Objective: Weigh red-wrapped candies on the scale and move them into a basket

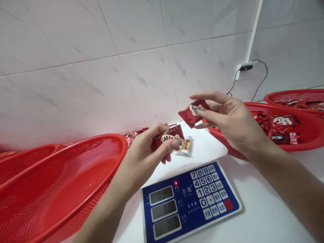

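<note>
My left hand (152, 148) pinches a dark red wrapped candy (170, 136) with a cream label between thumb and fingers. Higher up and to the right, my right hand (225, 114) grips a second wrapped candy (193, 113) of the same look. Both are held above the white pan of a digital scale (189, 199) with a blue keypad panel and lit red light. On the pan, partly behind my left hand, lies a yellow and white packet (186, 146). More red wrapped pieces (134, 134) show behind my left hand.
Right of the scale stands a red basket (310, 133) with wrapped candies; another red basket (293, 96) is behind it. A large red basket (101, 168) stands at the left, beside a further one (27, 158). A tiled wall with a plugged-in adapter (246, 68) is behind.
</note>
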